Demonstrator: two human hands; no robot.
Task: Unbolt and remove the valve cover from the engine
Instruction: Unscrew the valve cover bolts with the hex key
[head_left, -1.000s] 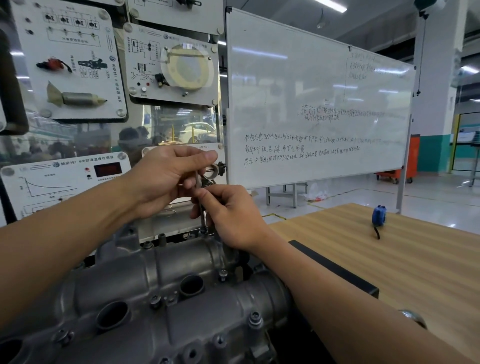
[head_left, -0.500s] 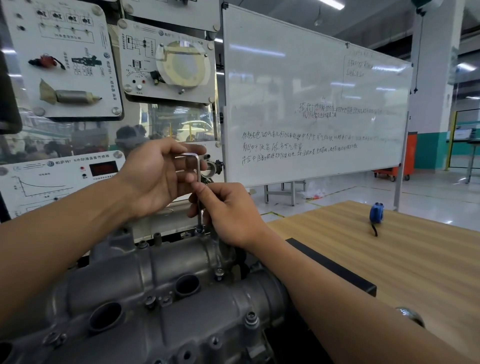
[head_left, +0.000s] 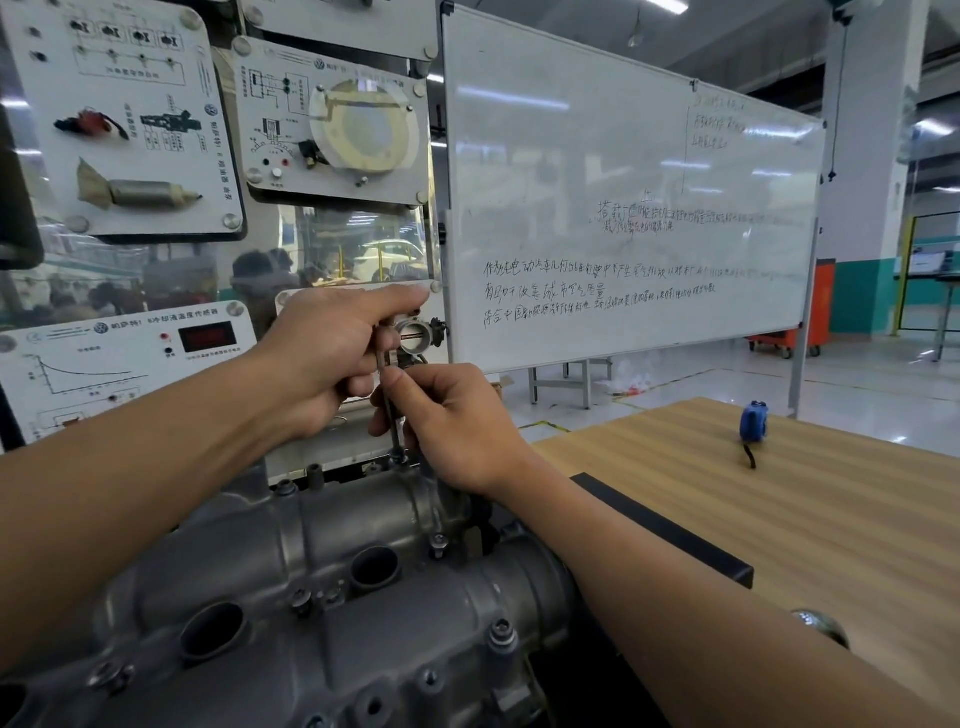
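With left hand (head_left: 332, 358) and right hand (head_left: 460, 428) fingers (head_left: 396, 376) pinching the upright hex key (head_left: 395, 441) mid-frame, any tilt could round the bolt (head_left: 398, 461).

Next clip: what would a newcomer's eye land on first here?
Both hands meet at centre: the left hand grips the top of an upright hex key and the right hand pinches its shaft, the tip at a bolt on the far edge of the grey valve cover in the foreground. Behind stands a large whiteboard with handwriting; a blue tape measure lies on the wooden table at right.
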